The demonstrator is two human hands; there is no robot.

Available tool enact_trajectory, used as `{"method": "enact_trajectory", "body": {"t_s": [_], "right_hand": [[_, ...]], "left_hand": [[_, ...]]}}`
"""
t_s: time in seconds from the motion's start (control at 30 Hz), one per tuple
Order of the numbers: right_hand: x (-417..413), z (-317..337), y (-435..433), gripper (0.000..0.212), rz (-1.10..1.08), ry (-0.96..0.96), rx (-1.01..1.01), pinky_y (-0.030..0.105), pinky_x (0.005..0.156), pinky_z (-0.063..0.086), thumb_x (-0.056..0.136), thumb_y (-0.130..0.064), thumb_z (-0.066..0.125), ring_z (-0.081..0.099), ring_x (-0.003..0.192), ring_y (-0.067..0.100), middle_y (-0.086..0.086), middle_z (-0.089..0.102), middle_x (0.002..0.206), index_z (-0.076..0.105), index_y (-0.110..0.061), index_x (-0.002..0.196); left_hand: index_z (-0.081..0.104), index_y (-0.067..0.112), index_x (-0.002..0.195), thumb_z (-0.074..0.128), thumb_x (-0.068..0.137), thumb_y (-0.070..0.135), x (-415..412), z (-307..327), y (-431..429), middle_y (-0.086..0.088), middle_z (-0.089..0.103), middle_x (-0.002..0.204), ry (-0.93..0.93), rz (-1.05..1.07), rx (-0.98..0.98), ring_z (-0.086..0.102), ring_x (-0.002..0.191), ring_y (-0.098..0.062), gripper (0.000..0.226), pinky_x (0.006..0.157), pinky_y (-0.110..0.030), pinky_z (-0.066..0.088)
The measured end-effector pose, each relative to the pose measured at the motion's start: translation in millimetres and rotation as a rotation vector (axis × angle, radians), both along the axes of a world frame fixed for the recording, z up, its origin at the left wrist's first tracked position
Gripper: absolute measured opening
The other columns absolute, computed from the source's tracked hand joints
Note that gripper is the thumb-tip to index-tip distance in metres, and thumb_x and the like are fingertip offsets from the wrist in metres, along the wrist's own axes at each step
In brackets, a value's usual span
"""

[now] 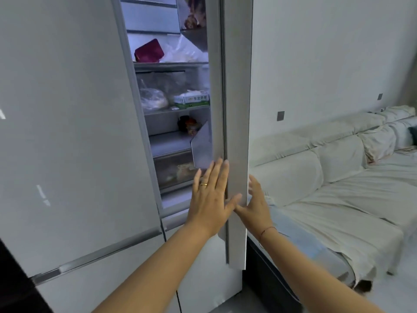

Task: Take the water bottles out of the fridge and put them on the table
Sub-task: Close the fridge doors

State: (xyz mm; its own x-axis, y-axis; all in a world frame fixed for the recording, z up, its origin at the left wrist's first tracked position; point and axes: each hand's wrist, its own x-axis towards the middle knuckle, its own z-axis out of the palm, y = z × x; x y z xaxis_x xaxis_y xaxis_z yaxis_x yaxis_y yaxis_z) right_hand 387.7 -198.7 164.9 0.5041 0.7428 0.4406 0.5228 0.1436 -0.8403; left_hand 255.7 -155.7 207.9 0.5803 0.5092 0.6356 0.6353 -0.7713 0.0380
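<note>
A: Where are the bottles relative to the grips?
B: I cannot tell; nothing on the shelves reads clearly as a bottle. Both grips are at the fridge point(67, 132) door point(237, 109), which stands ajar, edge-on to the camera. The left grip point(211, 195) lies flat on the door's inner side, fingers straight and close together, a ring point(204, 184) on one. The right grip point(256, 204) is on the outer side, fingers spread, thumb touching the door's edge just beside the left thumb. Neither pinches anything.
A: What is hidden?
B: Nearly all of the door's inner face. Only a grey bin point(202, 147) shows, just above the left grip. The right fingertips are blurred, and the lower shelves are dim.
A: And around them?
B: A red pouch point(149, 50) lies high up. Below it a clear bag point(152, 99) sits beside a green-and-white carton point(191, 100), with a drawer point(173, 170) near the bottom. The fridge's other door is closed. A pale covered sofa point(327, 188) runs along the wall on the right. The door stands between the two grips
</note>
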Motion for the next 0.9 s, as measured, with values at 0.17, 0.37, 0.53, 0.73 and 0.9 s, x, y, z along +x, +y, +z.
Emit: {"method": "enact_trajectory", "body": {"t_s": [0.17,0.37,0.53,0.73,0.9], "right_hand": [[-39,1,47,0.093,0.032,-0.054,-0.106,0.041,0.116,0.027,0.076,-0.037,0.069,0.028,0.140,0.020,0.002,0.025,0.154,0.015,-0.020,0.150],[-80,-8,106,0.092,-0.077,-0.243,0.002,0.037,0.118,0.010,0.082,-0.044,0.063,0.007,0.148,0.020,0.006,0.007,0.160,0.005,-0.022,0.151],[-97,-4,159,0.099,-0.027,-0.461,0.069,0.043,0.119,-0.009,0.079,-0.055,0.050,-0.014,0.148,0.016,0.003,-0.011,0.161,-0.018,-0.032,0.147],[-109,-11,213,0.094,-0.025,-0.508,0.073,0.051,0.119,0.002,0.082,-0.055,0.050,-0.007,0.148,0.023,0.008,-0.005,0.160,-0.010,-0.030,0.150],[-117,-13,247,0.094,-0.040,-0.526,0.044,0.046,0.119,-0.003,0.080,-0.068,0.046,-0.005,0.148,0.025,0.009,-0.002,0.161,0.002,-0.025,0.152]], "left_hand": [[-0.019,0.018,0.147,0.013,0.085,0.065,-31,-4,31,0.002,-0.025,0.156,-0.024,0.124,-0.098,-0.023,0.141,-0.008,0.084,0.113,-0.032,-0.021],[-0.020,0.019,0.148,0.011,0.088,0.066,-66,-11,89,-0.002,-0.020,0.158,-0.001,0.299,-0.058,-0.017,0.146,-0.019,0.083,0.115,-0.039,-0.017],[0.012,0.009,0.152,0.016,0.091,0.064,-82,-14,137,-0.012,0.015,0.159,0.039,0.450,0.005,0.007,0.146,-0.025,0.082,0.113,-0.047,0.002],[-0.004,0.017,0.152,0.028,0.087,0.064,-104,-15,187,-0.011,0.007,0.159,0.098,0.574,0.053,0.009,0.146,-0.031,0.086,0.113,-0.053,0.001],[-0.029,0.025,0.143,0.035,0.090,0.062,-123,-13,214,-0.008,-0.020,0.157,0.123,0.648,0.053,-0.017,0.145,-0.028,0.090,0.114,-0.053,-0.011]]}}
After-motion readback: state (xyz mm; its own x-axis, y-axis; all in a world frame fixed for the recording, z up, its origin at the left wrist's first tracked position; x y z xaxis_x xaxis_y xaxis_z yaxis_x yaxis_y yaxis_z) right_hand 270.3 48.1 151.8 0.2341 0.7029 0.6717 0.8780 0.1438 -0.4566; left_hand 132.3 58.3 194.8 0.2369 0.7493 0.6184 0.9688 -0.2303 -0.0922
